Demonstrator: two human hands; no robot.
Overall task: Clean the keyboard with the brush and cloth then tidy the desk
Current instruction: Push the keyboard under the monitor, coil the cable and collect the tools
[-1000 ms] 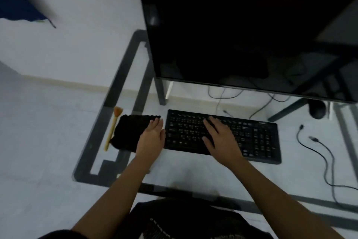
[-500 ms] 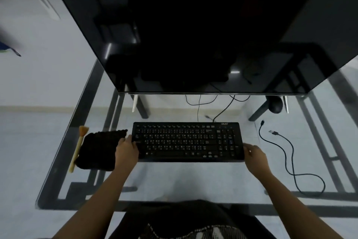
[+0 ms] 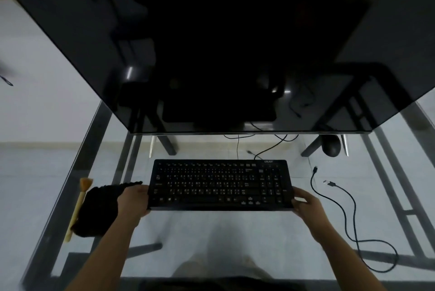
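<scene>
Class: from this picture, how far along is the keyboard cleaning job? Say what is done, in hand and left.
Done: nothing visibly. In hand: left hand and right hand grip the keyboard by its ends. Left: brush and cloth lie unused beside it, so brushing, wiping and tidying remain.

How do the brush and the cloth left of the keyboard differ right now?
The brush is pale tan and orange; the cloth is black. The brush is a thin straight stick, bristles pointing away from the person; the cloth is a rumpled heap. The brush lies clear of the left hand, which covers the cloth's right edge. Both lie on the glass desk left of the keyboard, and neither is held.
</scene>
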